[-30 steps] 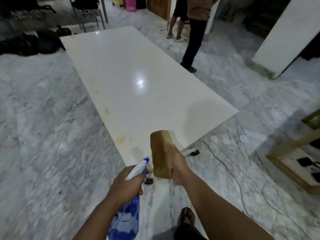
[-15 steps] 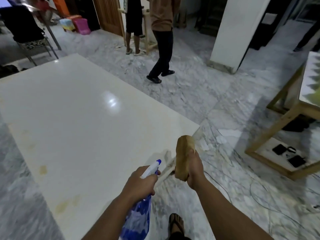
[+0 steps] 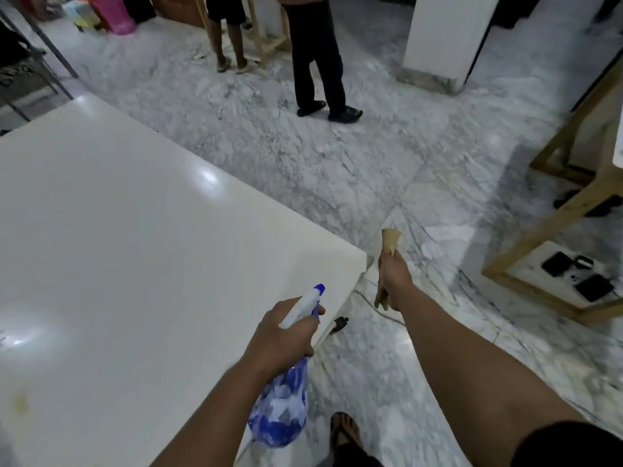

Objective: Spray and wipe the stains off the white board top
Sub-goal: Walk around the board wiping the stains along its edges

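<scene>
The glossy white board top (image 3: 128, 251) fills the left half of the view, lying low over the marble floor. A yellowish stain (image 3: 21, 402) shows near its lower left edge. My left hand (image 3: 281, 335) grips a blue-patterned spray bottle (image 3: 281, 409) with a white and blue nozzle, held above the board's near right edge. My right hand (image 3: 392, 281) is closed on a tan folded cloth (image 3: 390, 241), held out over the floor just right of the board's corner.
Two people stand on the marble floor beyond the board: one in dark trousers (image 3: 317, 62) and one bare-legged (image 3: 229, 38). A wooden frame (image 3: 553, 230) holding black devices stands at right. A white pillar (image 3: 441, 38) rises at the back. A cable and plug (image 3: 338, 323) lie by the board.
My view has swung right, so the board now sits further left. My right hand with the cloth has moved off the board's corner out over the floor. The spray bottle stays in my left hand.
</scene>
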